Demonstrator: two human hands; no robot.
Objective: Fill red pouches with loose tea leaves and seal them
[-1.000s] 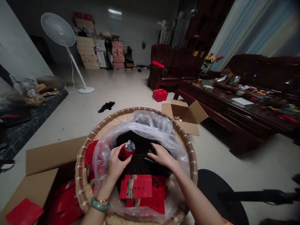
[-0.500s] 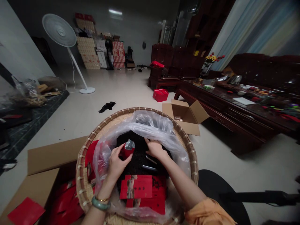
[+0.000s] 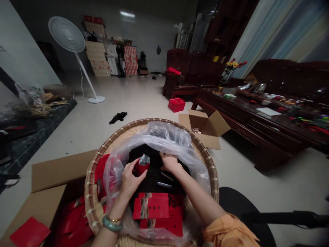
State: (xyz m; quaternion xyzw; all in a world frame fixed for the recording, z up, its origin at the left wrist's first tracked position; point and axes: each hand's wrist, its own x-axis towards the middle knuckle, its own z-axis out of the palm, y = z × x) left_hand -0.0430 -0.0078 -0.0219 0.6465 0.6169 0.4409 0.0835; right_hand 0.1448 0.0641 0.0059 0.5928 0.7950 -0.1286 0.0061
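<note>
left hand (image 3: pixel 130 180) holds red packet (image 3: pixel 142 165), woven tray (image 3: pixel 88 192), pale tiled floor (image 3: pixel 77 137) beyond

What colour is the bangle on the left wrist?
The bangle is pale jade green, shown best in the head view.

From here I count two grips, the left grip (image 3: pixel 131 181) and the right grip (image 3: pixel 169 163). One red foil-topped pouch (image 3: pixel 142 167) sits in the left grip, and two slim silvery strips (image 3: pixel 165 185) lie just below the right grip. Two flat red sleeves (image 3: pixel 150 206) show below both grips. One clear plastic bag (image 3: pixel 154 140) and one round woven tray (image 3: pixel 212 171) surround them. One open cardboard box (image 3: pixel 59 171) sits left of the left grip. The wrist behind the left grip wears one jade bangle (image 3: pixel 112 223) and one thin gold bracelet (image 3: pixel 114 219).
</note>
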